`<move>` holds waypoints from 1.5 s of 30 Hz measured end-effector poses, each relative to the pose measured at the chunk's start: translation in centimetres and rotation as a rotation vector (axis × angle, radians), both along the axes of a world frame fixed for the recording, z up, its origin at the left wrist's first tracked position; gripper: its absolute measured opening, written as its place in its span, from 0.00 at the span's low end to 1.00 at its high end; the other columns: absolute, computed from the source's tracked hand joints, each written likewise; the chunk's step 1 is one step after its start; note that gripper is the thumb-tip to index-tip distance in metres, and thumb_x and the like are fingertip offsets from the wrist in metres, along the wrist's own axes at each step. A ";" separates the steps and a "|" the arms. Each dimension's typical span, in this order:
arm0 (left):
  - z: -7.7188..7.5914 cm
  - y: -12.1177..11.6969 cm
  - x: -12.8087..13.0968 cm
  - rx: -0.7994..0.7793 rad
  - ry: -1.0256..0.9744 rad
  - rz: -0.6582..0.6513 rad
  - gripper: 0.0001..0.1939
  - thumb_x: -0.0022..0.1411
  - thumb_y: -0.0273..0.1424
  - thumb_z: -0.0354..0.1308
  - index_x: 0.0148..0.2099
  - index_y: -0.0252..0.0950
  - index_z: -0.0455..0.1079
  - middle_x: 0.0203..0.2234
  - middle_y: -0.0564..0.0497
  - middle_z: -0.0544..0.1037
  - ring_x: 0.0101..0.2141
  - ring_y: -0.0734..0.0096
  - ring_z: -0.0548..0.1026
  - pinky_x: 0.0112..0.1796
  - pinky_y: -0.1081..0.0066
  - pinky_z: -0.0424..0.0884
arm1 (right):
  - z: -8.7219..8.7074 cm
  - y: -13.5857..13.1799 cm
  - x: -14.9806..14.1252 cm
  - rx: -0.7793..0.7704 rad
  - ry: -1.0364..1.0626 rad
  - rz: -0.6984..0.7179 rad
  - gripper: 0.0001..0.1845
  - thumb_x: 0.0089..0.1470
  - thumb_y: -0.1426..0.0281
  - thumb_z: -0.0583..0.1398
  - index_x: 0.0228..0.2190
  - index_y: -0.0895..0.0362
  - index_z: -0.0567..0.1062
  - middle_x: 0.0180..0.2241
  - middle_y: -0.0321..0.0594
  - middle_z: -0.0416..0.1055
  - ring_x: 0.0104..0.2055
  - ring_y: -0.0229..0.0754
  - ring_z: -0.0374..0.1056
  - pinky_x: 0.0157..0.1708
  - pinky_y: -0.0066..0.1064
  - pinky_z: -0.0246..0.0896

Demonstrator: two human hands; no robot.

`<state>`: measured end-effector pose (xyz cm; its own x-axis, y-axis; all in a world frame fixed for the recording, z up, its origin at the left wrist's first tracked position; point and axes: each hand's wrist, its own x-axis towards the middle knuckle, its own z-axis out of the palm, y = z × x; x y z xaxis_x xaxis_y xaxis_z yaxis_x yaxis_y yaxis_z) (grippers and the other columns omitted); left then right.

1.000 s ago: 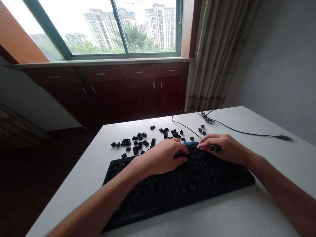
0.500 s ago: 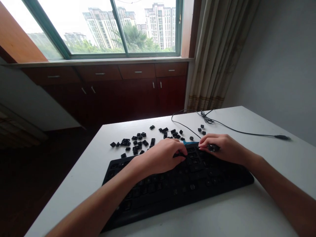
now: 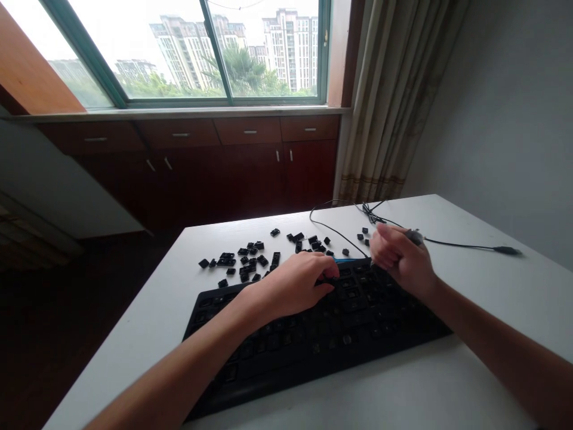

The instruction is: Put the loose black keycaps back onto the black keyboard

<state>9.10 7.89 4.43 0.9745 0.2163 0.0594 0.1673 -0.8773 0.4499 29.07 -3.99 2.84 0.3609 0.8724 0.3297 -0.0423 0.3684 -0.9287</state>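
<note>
The black full-size keyboard lay flat on the white table, angled across the view, with many key positions looking stripped. It looked light and fairly stiff, easiest to take by its long edges; the loose black keycaps, small and hard, would likely need a fingertip pinch by their sides. The left hand rested curled over the keyboard's upper edge, its fingers bent down onto the keys, though whether they gripped anything was hard to tell from this angle. The right hand was raised just above the far corner of the keyboard, fingers loosely bent, pinching a small dark object between thumb and forefinger. A thin blue strip lay along the keyboard's top edge between the hands. The keycaps were scattered on the table just beyond the keyboard, near a black cable ending in a plug. No brand or key legend could be read. Beyond the table stood a dark wooden cabinet under a window, with a curtain to the right.
</note>
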 end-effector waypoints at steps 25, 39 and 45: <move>0.8 0.7 -0.7 -0.018 0.038 -0.071 0.19 0.63 0.30 0.58 0.56 0.38 0.73 0.47 0.45 0.75 0.44 0.61 0.76 0.46 0.64 0.71 | -2.7 2.9 -2.1 -0.125 -0.060 0.078 0.27 0.60 0.59 0.62 0.15 0.56 0.62 0.14 0.28 0.51 0.16 0.30 0.46 0.17 0.29 0.38; 0.6 1.9 0.3 -0.832 -0.099 0.218 0.21 0.64 0.48 0.60 0.43 0.33 0.77 0.34 0.47 0.80 0.34 0.70 0.76 0.36 0.72 0.70 | -0.8 0.5 -0.9 -0.005 -0.302 -0.053 0.05 0.62 0.66 0.61 0.40 0.53 0.74 0.29 0.33 0.66 0.29 0.35 0.61 0.29 0.29 0.58; 1.4 1.5 0.1 -1.258 -0.167 0.277 0.19 0.59 0.46 0.66 0.40 0.33 0.76 0.34 0.50 0.76 0.35 0.76 0.73 0.40 0.74 0.70 | -0.5 0.3 -1.9 0.048 -0.621 -0.008 0.16 0.58 0.69 0.65 0.49 0.52 0.73 0.36 0.36 0.70 0.30 0.35 0.64 0.32 0.30 0.65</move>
<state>9.18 9.42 5.84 0.8893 0.4038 -0.2145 0.1362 0.2139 0.9673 27.19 -3.66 2.30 0.0958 0.8495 0.5188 0.5032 0.4084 -0.7616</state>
